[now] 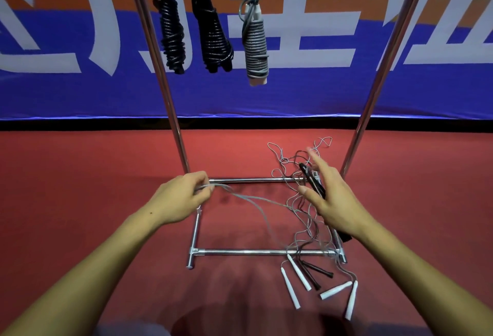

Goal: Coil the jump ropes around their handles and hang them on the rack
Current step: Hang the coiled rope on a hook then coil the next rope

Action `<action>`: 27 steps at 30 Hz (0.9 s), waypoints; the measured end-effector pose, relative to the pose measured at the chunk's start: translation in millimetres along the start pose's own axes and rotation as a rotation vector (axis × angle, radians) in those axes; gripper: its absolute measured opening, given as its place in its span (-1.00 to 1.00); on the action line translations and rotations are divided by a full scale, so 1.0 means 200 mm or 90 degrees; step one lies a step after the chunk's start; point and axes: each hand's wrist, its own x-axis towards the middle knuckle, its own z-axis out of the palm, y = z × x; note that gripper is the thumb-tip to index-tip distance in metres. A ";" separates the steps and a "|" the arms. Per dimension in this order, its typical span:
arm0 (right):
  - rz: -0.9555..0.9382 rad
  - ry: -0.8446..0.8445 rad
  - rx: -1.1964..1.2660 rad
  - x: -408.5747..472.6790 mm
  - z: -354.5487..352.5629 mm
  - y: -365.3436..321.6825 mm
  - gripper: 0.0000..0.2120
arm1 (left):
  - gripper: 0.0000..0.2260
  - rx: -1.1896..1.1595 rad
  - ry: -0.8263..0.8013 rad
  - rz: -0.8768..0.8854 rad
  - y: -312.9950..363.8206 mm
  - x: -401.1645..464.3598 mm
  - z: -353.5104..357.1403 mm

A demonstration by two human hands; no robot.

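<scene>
Head view, looking down at a chrome rack (256, 251) standing on a red floor (80, 175) before a blue banner (320, 90). From the rack's top bar hang three coiled jump ropes: two black bundles (172, 39) (213, 37) toward its left side and one grey bundle (254, 45) near the middle. The left hand (181, 197), just beside the rack's left post at base level, has its fingers pinched together on a grey rope (256, 199) that runs across the base. The right hand (330, 197), near the right post, holds black handles (313, 182) under its thumb, the other fingers spread apart. Tangled ropes (301, 165) lie around the rack's right base corner, with white handles (290, 287) and a black-handled pair (317, 270) on the floor in front of it.
</scene>
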 end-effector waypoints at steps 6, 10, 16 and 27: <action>0.118 0.057 -0.020 -0.02 0.01 -0.07 -0.22 | -0.76 0.089 -0.069 0.096 0.12 -0.04 0.06; 0.129 0.066 0.082 -0.02 0.02 -0.12 -0.67 | -0.74 0.063 -0.086 0.151 0.22 -0.03 0.11; 0.064 -0.023 -0.040 -0.04 0.05 -0.18 -0.63 | -0.40 -0.021 -0.007 0.170 0.32 0.01 0.10; -0.016 -0.174 -0.075 -0.11 0.08 -0.29 -0.44 | -0.73 -0.307 -0.181 0.199 0.47 0.00 0.16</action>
